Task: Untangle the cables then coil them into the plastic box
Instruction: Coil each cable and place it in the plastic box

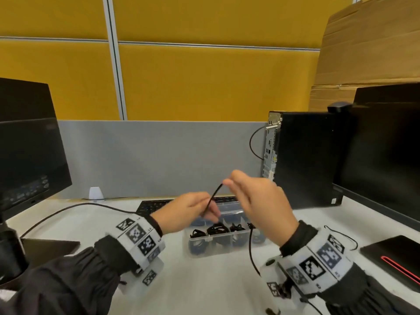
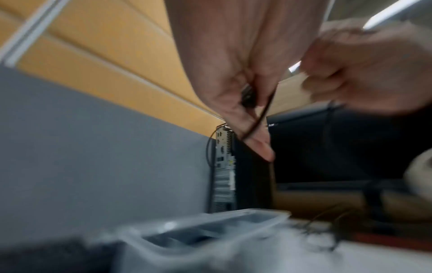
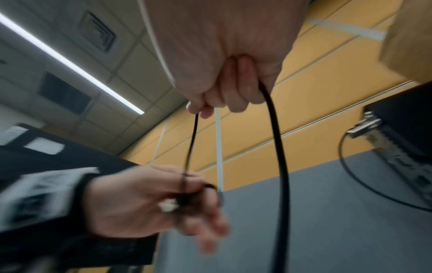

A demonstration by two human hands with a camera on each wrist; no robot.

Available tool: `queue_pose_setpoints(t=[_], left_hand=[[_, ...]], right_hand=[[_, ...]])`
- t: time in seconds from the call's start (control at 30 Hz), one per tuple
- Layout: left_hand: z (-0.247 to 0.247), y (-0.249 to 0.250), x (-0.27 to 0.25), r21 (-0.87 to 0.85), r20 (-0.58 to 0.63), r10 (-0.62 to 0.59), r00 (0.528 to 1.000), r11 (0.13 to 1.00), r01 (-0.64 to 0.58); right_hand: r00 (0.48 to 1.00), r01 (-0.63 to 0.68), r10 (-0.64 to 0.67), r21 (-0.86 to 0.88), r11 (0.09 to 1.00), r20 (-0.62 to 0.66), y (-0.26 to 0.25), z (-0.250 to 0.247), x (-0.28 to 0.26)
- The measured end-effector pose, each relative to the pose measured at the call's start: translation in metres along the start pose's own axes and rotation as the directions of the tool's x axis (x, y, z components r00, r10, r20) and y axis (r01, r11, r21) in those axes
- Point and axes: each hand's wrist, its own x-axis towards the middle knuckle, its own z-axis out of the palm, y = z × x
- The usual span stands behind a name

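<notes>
A thin black cable (image 1: pixel 213 198) runs taut between my two hands above the clear plastic box (image 1: pixel 227 245). My left hand (image 1: pixel 193 210) pinches its lower end, where a connector (image 2: pixel 247 96) shows between the fingers. My right hand (image 1: pixel 247 189) is raised higher and curls round the same cable (image 3: pixel 273 129), whose loose length hangs down past my right wrist (image 1: pixel 251 253). The box (image 2: pixel 210 227) sits on the white desk and holds several coiled black cables (image 1: pixel 217 230) in its compartments.
A keyboard (image 1: pixel 156 204) lies behind the box. A monitor (image 1: pixel 29 144) stands at the left, a black computer tower (image 1: pixel 304 155) and a second monitor (image 1: pixel 384 151) at the right. A dark pad with a red line (image 1: pixel 395 258) lies at the right front. Another cable (image 1: pixel 68 210) crosses the desk's left.
</notes>
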Motion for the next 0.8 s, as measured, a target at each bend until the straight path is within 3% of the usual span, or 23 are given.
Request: queue_pose_setpoints(t=[0.03, 0.1, 0.17, 0.23, 0.33, 0.43, 0.47, 0.5, 0.57, 0.63, 0.7, 0.73, 0.8], left_hand=[[0.004, 0.006, -0.005, -0.184, 0.087, -0.011, 0.996, 0.983, 0.027], [0.007, 0.025, -0.012, -0.523, 0.148, 0.022, 0.989, 0.85, 0.06], [0.004, 0.043, -0.013, -0.711, 0.057, 0.062, 0.996, 0.703, -0.003], [0.0, 0.049, -0.006, -0.758, -0.104, 0.083, 0.991, 0.638, -0.133], [0.002, 0.042, 0.008, -0.586, -0.3, 0.125, 0.946, 0.758, -0.286], [0.0, 0.024, 0.019, -0.051, -0.44, 0.239, 0.866, 0.956, -0.29], [-0.002, 0.017, 0.019, 0.156, -0.416, 0.27, 0.868, 0.962, -0.224], [-0.005, 0.012, 0.017, 0.316, -0.35, 0.258, 0.9, 0.938, -0.145], [-0.007, 0.006, 0.009, 0.42, -0.186, 0.127, 0.974, 0.907, -0.038], [-0.003, 0.009, 0.0, 0.246, -0.002, -0.023, 1.0, 0.969, 0.022], [0.0, 0.018, -0.006, -0.05, 0.137, -0.054, 0.989, 0.997, 0.061], [0.0, 0.024, -0.008, -0.201, 0.144, -0.02, 0.989, 0.978, 0.049], [-0.002, 0.036, -0.008, -0.461, 0.037, 0.064, 0.997, 0.886, -0.04]], right_hand=[[0.997, -0.074, 0.075, 0.038, 0.997, -0.025, 0.009, 0.0, 0.005], [0.979, -0.201, 0.205, 0.125, 0.972, -0.02, 0.024, 0.007, 0.009], [0.954, -0.28, 0.251, 0.195, 0.94, 0.162, 0.026, 0.017, 0.007], [0.906, -0.295, 0.178, 0.27, 0.917, 0.384, 0.014, 0.026, 0.0], [0.801, -0.348, 0.062, 0.379, 0.858, 0.595, -0.009, 0.033, -0.011], [0.725, -0.316, -0.019, 0.357, 0.879, 0.689, -0.024, 0.03, -0.023], [0.726, -0.288, -0.028, 0.341, 0.895, 0.687, -0.025, 0.026, -0.025], [0.75, -0.25, -0.026, 0.32, 0.914, 0.661, -0.023, 0.021, -0.025], [0.839, -0.188, 0.028, 0.241, 0.952, 0.544, -0.015, 0.011, -0.019], [0.917, -0.203, 0.127, 0.17, 0.964, 0.378, 0.002, 0.002, -0.007], [0.946, -0.231, 0.191, 0.13, 0.964, 0.264, 0.019, 0.0, 0.003], [0.945, -0.241, 0.212, 0.091, 0.966, 0.249, 0.026, 0.003, 0.004], [0.917, -0.256, 0.233, 0.028, 0.966, 0.323, 0.029, 0.012, 0.003]])
